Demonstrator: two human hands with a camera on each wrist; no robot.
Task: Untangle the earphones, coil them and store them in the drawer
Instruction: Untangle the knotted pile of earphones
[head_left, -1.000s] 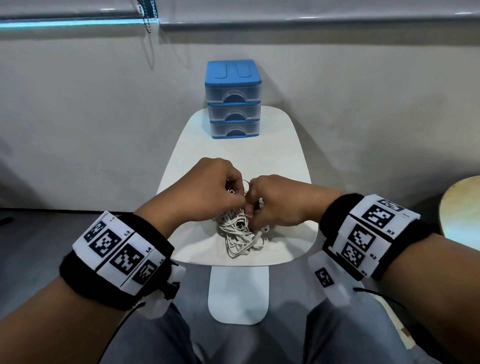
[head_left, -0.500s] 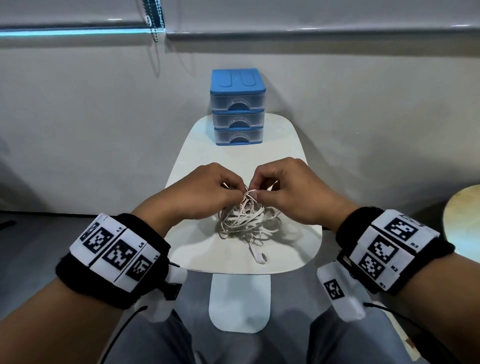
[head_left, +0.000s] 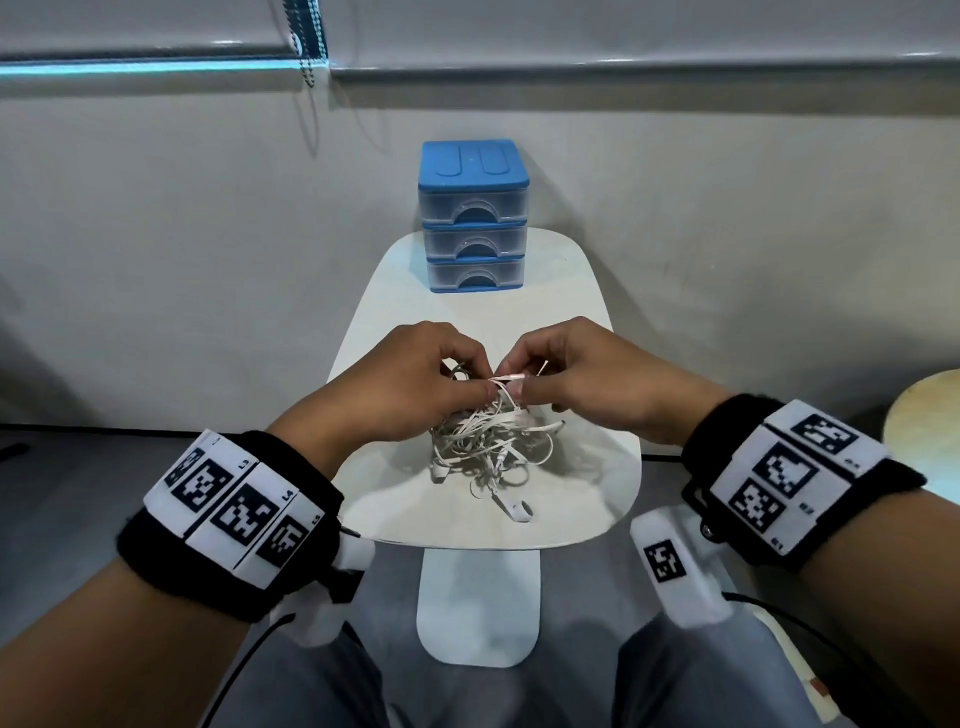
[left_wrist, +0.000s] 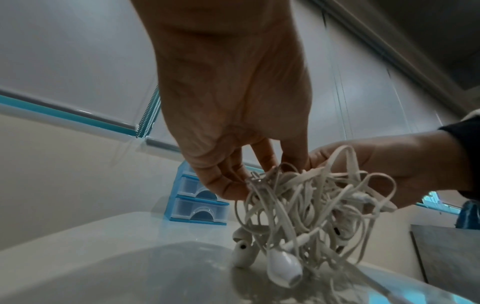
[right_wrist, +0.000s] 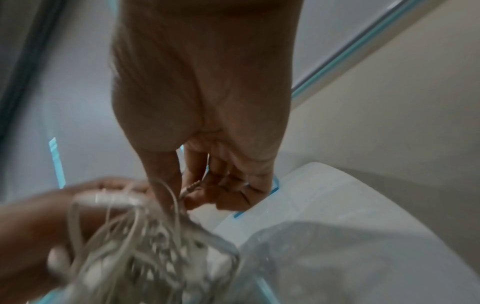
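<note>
Nearest the table's (head_left: 587, 514) front edge, one smooth white earbud (head_left: 517, 512) lies on the glossy white top, trailing out of the tangle above it. That tangle, the earphones (head_left: 488, 447), is a loose knot of flat, ribbon-like off-white cable; its lower loops and two rounded buds touch the tabletop, as the left wrist view shows, while its upper strands are lifted.

Over the knot the two hands meet, fingertips almost touching. The left hand (head_left: 410, 384) has its fingers curled downward and pinches strands at the top left of the bundle. The right hand (head_left: 587, 379) also curls its fingers, pinching a short straight piece of cable at the top right; in the blurred right wrist view this looks like the ribbed plug end, though that is uncertain. Most of the cable hangs below and between both hands.

Beyond the hands, at the table's far edge against the pale wall, stands a small drawer unit (head_left: 474, 218) with a matte blue lid and frame and three translucent plastic drawers with arched pulls, all closed, well apart from the earphones.
</note>
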